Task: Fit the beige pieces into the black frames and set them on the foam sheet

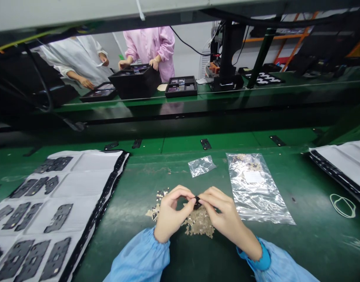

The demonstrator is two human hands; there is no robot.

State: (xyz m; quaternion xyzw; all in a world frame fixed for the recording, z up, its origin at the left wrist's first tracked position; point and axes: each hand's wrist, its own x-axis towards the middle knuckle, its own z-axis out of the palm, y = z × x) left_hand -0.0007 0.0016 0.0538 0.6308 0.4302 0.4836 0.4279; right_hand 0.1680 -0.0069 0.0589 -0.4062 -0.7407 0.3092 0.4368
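Between my fingertips is a small black part, mostly covered by the fingers. My left hand pinches it from the left, and my right hand pinches it from the right. Just below them lies a pile of small tan pieces. A looser scatter of tan and black pieces is beside my left hand. To the right, a clear zip bag holds more small pieces and a white label. A smaller clear bag lies beyond my hands.
At left, a white compartment tray carries several flat black parts. Another white tray stands at right, near a rubber band. Black parts lie along the green ledge. Beyond it, two people handle black trays.
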